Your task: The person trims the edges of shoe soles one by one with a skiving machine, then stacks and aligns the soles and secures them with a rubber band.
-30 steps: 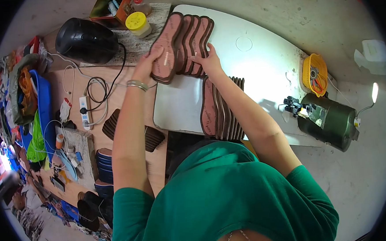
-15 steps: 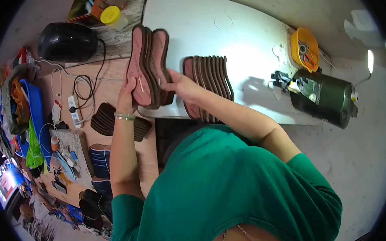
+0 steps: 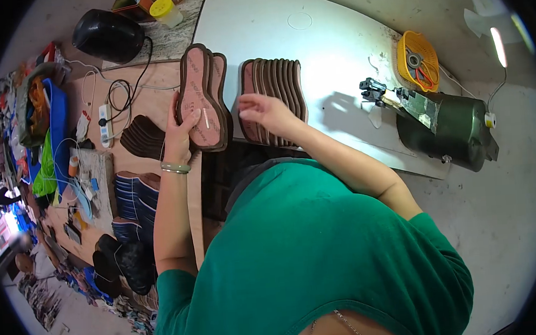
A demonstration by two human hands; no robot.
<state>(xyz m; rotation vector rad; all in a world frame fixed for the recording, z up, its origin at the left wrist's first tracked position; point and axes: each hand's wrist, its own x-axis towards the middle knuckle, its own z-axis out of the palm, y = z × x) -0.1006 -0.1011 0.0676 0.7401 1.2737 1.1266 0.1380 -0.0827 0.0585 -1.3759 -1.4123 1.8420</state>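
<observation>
My left hand (image 3: 178, 131) is closed around the lower part of a small stack of insoles (image 3: 196, 80). Their faces are pinkish with printed marks, their rims dark brown, and a short white strip shows on the front one. My right hand (image 3: 269, 114) is off that stack, its fingers loosely bent and apart, with nothing visible in them. It hovers over a row of similar insoles (image 3: 282, 83) standing on edge on the white table (image 3: 334, 47). Whether the fingertips touch the row, I cannot tell.
More dark insoles (image 3: 140, 137) lie on the wooden board left of my left hand. A power strip (image 3: 105, 125) with cables is beyond them. At the right are a dark green cylindrical machine (image 3: 443, 129) and a yellow basket (image 3: 418, 60) with tools.
My right hand has let go of the insole stack and moved right, over the row. My left hand keeps the stack, whose pieces now lie closer together. The view has shifted slightly.
</observation>
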